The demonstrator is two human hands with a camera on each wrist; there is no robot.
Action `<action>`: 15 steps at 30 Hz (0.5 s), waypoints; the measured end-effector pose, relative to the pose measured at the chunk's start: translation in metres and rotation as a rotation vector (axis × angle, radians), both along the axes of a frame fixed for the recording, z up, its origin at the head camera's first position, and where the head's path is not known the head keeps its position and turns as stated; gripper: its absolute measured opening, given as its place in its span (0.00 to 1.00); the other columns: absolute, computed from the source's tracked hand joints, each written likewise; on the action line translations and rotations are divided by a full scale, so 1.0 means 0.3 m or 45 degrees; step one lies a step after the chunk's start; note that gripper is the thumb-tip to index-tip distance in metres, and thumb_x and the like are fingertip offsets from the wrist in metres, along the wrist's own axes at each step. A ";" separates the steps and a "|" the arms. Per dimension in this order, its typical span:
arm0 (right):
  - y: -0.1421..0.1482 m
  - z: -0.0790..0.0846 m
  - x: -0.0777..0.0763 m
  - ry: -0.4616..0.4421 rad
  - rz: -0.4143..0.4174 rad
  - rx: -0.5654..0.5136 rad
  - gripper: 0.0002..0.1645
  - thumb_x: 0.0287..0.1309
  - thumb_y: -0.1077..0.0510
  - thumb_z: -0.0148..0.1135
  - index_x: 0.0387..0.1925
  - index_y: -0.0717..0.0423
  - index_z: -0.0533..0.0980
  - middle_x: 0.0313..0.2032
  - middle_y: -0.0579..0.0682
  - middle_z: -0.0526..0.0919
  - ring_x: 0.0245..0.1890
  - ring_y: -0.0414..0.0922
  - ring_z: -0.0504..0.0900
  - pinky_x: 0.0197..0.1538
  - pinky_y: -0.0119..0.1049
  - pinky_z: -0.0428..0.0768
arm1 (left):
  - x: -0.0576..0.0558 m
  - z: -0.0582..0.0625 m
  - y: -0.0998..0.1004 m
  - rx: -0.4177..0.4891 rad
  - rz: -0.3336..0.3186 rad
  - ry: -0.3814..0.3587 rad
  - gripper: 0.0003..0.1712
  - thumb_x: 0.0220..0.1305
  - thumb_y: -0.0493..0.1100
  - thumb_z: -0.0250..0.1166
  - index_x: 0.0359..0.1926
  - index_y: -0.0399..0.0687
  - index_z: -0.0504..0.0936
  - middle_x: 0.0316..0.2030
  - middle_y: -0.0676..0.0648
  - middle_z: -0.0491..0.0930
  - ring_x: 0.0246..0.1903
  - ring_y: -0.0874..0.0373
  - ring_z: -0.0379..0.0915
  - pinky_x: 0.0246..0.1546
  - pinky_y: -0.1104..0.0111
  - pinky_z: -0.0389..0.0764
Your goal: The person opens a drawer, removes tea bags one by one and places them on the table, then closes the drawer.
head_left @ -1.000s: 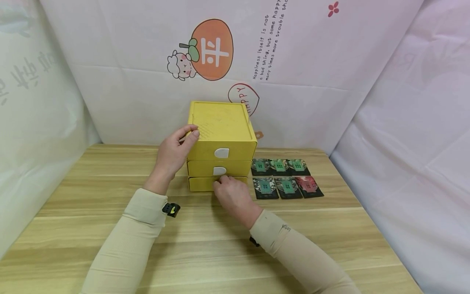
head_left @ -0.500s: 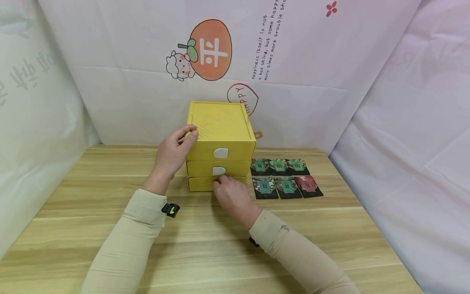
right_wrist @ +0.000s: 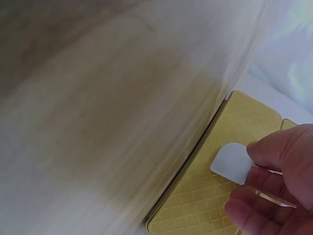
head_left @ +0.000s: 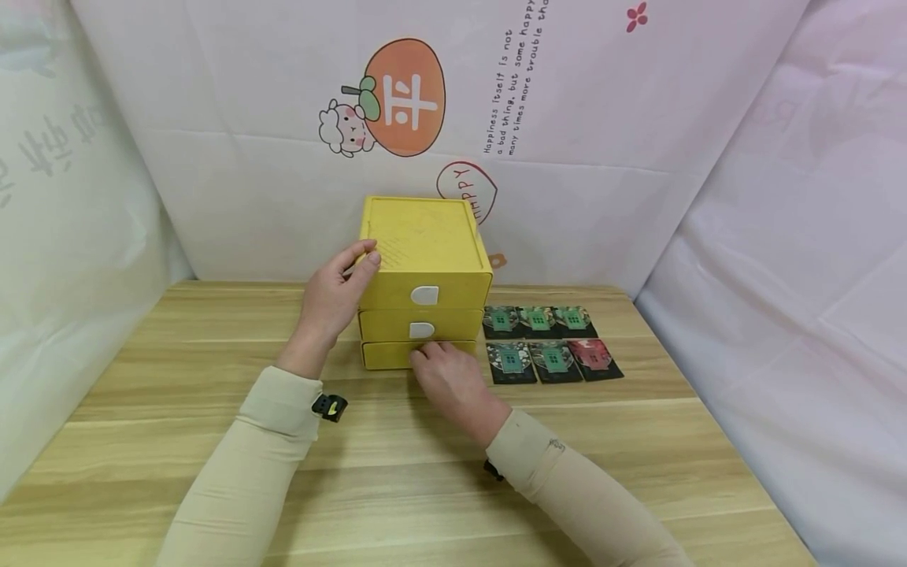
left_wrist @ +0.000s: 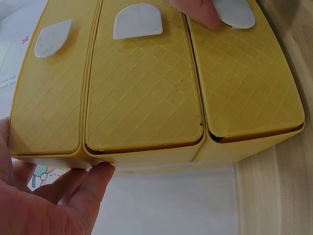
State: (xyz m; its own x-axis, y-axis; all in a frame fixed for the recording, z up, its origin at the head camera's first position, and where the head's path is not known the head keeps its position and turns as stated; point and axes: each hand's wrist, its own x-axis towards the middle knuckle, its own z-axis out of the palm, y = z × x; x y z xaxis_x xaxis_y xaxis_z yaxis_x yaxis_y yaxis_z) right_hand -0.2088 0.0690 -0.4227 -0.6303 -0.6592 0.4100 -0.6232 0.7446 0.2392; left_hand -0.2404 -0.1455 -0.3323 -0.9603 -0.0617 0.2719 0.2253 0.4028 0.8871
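A yellow three-drawer box (head_left: 428,236) stands on the table, each drawer front bearing a white rounded tab. My left hand (head_left: 329,295) grips its upper left front edge, thumb and forefinger over the top and other fingers against the side, as the left wrist view (left_wrist: 44,205) also shows. Low at the front, my right hand (head_left: 453,386) pinches the white tab (right_wrist: 232,162) of the bottom drawer (head_left: 386,356) between thumb and finger. That tab is hidden by the hand in the head view. All three drawer fronts look nearly flush with the box.
Several small dark cards (head_left: 556,358) with green or red pictures lie in two rows right of the box. A white printed cloth (head_left: 283,197) rises behind the table (head_left: 397,488), with more cloth at both sides.
Both hands keep their places on the box and the bottom tab. The whole view shifts very slightly left; nothing else visibly moves.
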 end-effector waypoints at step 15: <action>0.071 0.063 0.062 -0.040 0.189 -0.293 0.20 0.58 0.59 0.77 0.52 0.50 0.84 0.44 0.49 0.90 0.42 0.47 0.88 0.42 0.39 0.88 | 0.030 0.002 -0.033 -0.183 -0.002 0.076 0.40 0.76 0.72 0.49 0.81 0.64 0.62 0.78 0.47 0.64 0.69 0.40 0.72 0.66 0.43 0.74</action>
State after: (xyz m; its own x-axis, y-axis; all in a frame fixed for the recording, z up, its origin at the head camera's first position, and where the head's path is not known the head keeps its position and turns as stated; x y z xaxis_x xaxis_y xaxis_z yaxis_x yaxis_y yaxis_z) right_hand -0.1902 0.0904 -0.4038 -0.5485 -0.6372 0.5414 -0.7341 0.6770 0.0530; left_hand -0.2315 -0.1555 -0.3315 -0.9423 -0.0169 0.3343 0.2764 0.5242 0.8055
